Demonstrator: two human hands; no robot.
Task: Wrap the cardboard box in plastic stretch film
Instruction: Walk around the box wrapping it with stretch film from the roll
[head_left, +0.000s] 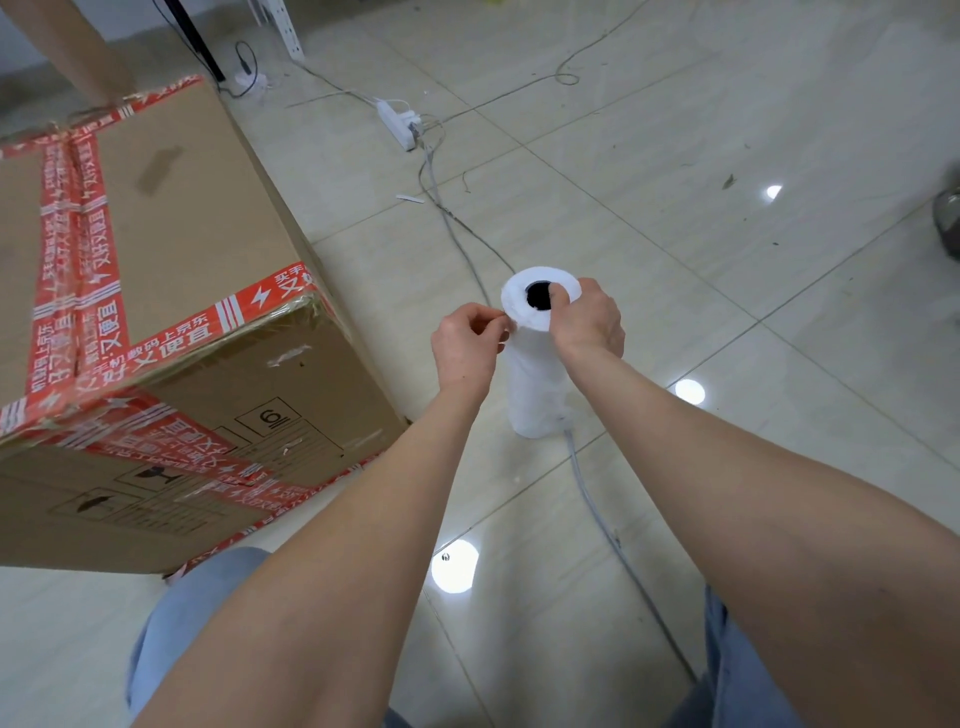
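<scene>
A white roll of stretch film (535, 384) stands upright on the tiled floor, right of a large cardboard box (176, 291) sealed with red printed tape. My right hand (589, 319) grips the roll's top, thumb hooked into its dark core. My left hand (470, 343) pinches the film's loose edge at the roll's upper left rim. The box stands apart from the roll, about a hand's width to its left.
Another person's arm (78, 47) rests on the box's far corner. A grey cable (597, 499) runs under the roll across the floor to a white power strip (397, 122). My knees in jeans (192, 613) show at the bottom.
</scene>
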